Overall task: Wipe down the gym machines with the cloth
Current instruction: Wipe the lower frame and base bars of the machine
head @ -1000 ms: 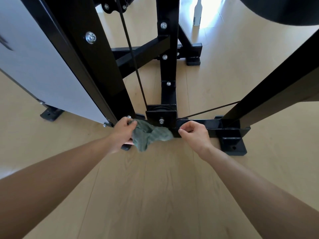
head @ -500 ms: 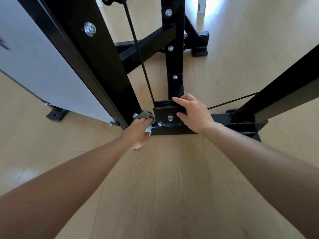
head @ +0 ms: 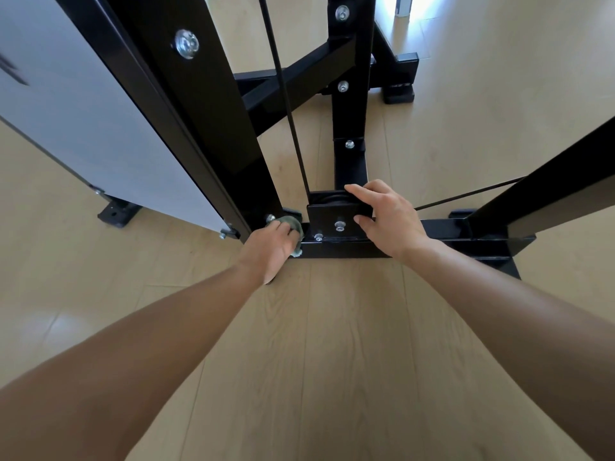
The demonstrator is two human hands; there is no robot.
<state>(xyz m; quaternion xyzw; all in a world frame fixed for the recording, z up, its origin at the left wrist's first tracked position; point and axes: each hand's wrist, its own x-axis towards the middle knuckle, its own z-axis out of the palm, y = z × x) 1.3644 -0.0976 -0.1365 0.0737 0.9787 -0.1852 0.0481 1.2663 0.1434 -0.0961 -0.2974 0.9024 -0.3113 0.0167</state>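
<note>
A black steel gym machine (head: 213, 121) stands on the wood floor, with a low base bar (head: 442, 229) running to the right. My left hand (head: 271, 247) is bunched around a grey-green cloth (head: 293, 224) and presses it into the corner where the slanted post meets the base bar. Most of the cloth is hidden under my fingers. My right hand (head: 386, 217) rests on the black pulley bracket (head: 332, 217), fingers over its top edge and thumb on its front plate. A thin black cable (head: 286, 104) runs up from the pulley.
A white panel (head: 83, 121) flanks the slanted post on the left, with a small foot bracket (head: 116, 212) on the floor. Another black beam (head: 545, 188) slants up at the right. A rear upright (head: 349, 94) and a far foot (head: 399, 91) lie behind.
My left hand has bunched the spread cloth and pushed it left into the post's foot corner. My right hand rose from the base bar onto the pulley bracket. The view moved closer.
</note>
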